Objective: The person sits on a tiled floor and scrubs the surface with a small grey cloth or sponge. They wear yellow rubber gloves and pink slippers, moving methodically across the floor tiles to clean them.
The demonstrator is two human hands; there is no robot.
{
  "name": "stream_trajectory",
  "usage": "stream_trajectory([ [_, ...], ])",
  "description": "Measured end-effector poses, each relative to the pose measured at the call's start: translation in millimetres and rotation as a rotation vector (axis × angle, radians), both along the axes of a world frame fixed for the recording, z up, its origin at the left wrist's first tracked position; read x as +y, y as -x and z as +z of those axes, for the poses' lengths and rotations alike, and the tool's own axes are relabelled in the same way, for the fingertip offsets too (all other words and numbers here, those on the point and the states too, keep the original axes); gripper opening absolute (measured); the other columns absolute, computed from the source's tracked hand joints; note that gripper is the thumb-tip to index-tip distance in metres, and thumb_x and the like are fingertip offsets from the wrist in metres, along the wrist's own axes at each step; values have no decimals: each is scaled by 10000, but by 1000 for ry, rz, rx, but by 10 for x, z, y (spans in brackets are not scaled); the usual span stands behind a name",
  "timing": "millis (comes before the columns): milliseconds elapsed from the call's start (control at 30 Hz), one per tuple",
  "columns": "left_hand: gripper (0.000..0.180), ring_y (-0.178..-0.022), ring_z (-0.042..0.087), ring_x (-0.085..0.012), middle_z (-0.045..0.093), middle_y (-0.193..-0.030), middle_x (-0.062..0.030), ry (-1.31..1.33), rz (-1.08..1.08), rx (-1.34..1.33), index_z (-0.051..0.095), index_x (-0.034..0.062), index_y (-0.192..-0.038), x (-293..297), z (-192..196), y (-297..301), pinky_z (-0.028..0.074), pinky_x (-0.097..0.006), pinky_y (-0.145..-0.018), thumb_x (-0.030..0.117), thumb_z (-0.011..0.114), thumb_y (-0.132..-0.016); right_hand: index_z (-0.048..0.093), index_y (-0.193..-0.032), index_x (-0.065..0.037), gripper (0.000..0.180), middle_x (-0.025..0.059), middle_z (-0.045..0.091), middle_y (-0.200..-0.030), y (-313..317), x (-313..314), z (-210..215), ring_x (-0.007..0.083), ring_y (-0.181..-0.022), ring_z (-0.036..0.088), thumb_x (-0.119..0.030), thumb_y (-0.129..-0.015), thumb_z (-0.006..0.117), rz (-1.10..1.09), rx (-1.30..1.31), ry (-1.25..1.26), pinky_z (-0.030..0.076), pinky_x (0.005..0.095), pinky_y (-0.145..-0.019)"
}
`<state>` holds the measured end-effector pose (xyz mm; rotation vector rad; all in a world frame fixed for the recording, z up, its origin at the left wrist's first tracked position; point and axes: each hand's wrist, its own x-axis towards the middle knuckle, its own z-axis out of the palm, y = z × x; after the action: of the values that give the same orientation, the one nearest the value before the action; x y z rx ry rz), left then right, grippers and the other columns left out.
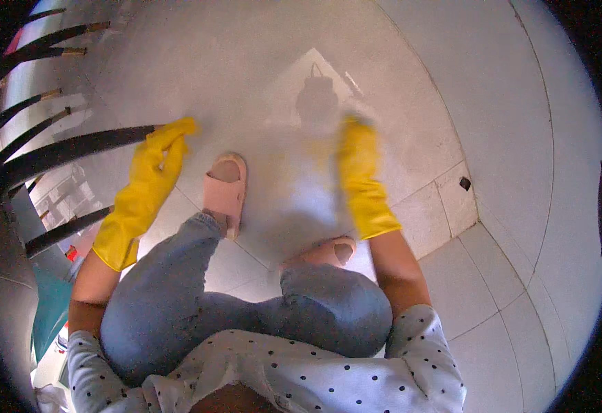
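Note:
Both of my hands wear long yellow rubber gloves. On the left, my left hand (162, 155) has its fingers closed around the end of a dark chair leg (74, 153). My right hand (361, 148) reaches down to the pale tiled floor (246, 76), its glove smeared by motion. A dark greenish pad (357, 119) shows at its fingertips, pressed to the tiles and mostly hidden by the glove. The floor between my hands looks wet and shiny, with a lamp-like reflection in it.
More dark legs (46, 41) with light tips jut in at the far left. My feet in pink slippers (224, 196) stand between my hands. A pale wall (514, 138) runs along the right. A small black square (465, 183) is near its foot.

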<state>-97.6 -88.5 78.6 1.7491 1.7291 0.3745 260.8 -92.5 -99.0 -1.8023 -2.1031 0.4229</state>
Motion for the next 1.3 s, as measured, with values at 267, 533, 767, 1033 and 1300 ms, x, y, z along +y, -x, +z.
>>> stream_trajectory([
  [267,280,-1057,663,-221,670,-1247,-117,105,-40,-33,646,49,-1240,84,-456,-37,510,-309,-902,100,563,-977,675,-1130,-41,269,176,691,-1045,-979,63,288,365,-987,631,-169,-929,548,-325,26,14,492,458,-889],
  [533,672,-1428,321,-353,357,-1530,-196,142,-572,348,399,70,-1461,912,-442,-659,265,-405,-1175,176,689,-864,649,-1122,-56,248,180,687,-1023,-473,375,-239,367,-937,649,-146,-962,483,-175,-82,-254,523,461,-823],
  [767,1325,-1493,-6,-483,-16,-1613,-304,418,-617,541,56,35,-1576,888,-897,-1461,40,-578,-1189,440,878,-620,674,-1133,-96,255,160,672,-1121,-1615,373,329,364,-1067,604,-144,-908,563,-512,-66,-19,474,446,-931],
  [1033,1506,-1459,-69,-564,-103,-1573,-380,477,-590,647,-5,12,-1568,784,-1008,-1691,-26,-723,-1108,534,916,-497,615,-1245,-126,328,122,579,-1355,236,2202,35,343,-1199,555,-211,-947,507,-121,-178,-117,442,445,-1019],
  [1300,1525,-1461,-73,-559,-83,-1584,-364,456,-564,606,0,31,-1572,760,-1040,-1690,-26,-709,-1114,535,926,-470,544,-1327,-82,375,121,493,-1451,361,2469,-33,315,-1268,515,-163,-965,488,-48,-286,-140,420,437,-1068],
])
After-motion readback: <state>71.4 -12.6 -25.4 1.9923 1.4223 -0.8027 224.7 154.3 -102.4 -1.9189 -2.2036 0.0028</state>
